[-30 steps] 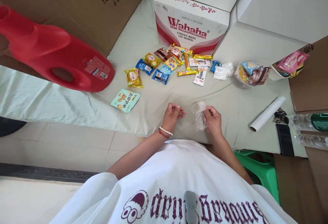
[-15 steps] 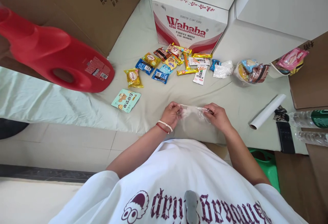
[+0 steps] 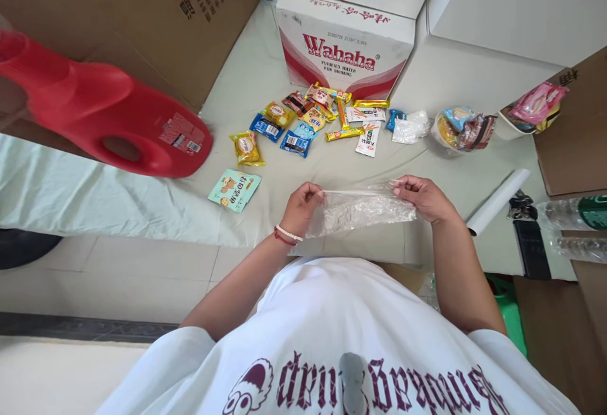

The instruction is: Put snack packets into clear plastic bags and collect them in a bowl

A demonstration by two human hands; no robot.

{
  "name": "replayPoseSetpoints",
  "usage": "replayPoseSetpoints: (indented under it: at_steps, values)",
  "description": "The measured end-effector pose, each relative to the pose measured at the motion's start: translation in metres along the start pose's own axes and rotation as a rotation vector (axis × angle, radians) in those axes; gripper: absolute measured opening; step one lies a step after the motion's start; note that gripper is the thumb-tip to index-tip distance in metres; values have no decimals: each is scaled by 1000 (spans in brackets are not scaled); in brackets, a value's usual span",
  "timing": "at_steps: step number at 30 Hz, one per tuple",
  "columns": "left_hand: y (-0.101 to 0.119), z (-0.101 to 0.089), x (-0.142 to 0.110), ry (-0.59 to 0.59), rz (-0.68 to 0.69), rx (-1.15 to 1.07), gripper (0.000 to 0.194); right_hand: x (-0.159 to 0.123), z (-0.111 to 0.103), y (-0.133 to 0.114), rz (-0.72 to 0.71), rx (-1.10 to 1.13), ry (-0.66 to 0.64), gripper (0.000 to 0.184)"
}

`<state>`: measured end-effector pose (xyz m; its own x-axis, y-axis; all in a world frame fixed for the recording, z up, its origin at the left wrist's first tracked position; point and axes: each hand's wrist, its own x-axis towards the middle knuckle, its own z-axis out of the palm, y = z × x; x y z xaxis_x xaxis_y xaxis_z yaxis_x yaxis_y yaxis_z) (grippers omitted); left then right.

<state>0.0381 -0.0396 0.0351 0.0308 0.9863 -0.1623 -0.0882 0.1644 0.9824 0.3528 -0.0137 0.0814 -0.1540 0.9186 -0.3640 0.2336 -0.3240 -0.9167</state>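
A crinkled clear plastic bag (image 3: pixel 365 212) is stretched sideways between my hands, close to the front edge of the cloth-covered table. My left hand (image 3: pixel 302 207) pinches its left end between thumb and fingers; a white beaded bracelet and a red cord circle that wrist. My right hand (image 3: pixel 422 197) grips the upper right corner in the same way. Left of my left hand lies a pale green snack packet (image 3: pixel 234 190). Beyond the bag are several small wrapped snacks, among them a yellow-wrapped cake (image 3: pixel 246 148), a blue packet (image 3: pixel 294 143) and a white sachet (image 3: pixel 368 139).
A red jug (image 3: pixel 156 130) lies at the left by a cardboard box (image 3: pixel 190 42). Behind the snacks stands a Wahaba carton (image 3: pixel 348 48). At right are snack-filled bowls (image 3: pixel 458 143), a white roll (image 3: pixel 500 201), a black phone (image 3: pixel 531 249) and plastic bottles (image 3: pixel 564 214).
My hands have moved apart, the left to the left and the right to the right. The bunched plastic bag between them is now spread out wider.
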Motion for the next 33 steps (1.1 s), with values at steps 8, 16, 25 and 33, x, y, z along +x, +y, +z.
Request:
replayPoseSetpoints:
  at_steps: [8, 16, 25, 33]
  values:
    - [-17, 15, 1, 197, -143, 92, 15, 3, 37, -3, -469, -517, 625, 17]
    - [-20, 13, -3, 100, -78, 245, 24, 2, 109, 30, -506, -807, -114, 29]
    - [-27, 4, -6, 251, -63, 261, 22, -15, 89, 47, -487, -491, 124, 21]
    - [-21, 25, -20, 195, 111, 285, 28, -20, 144, 16, -242, -229, 143, 37]
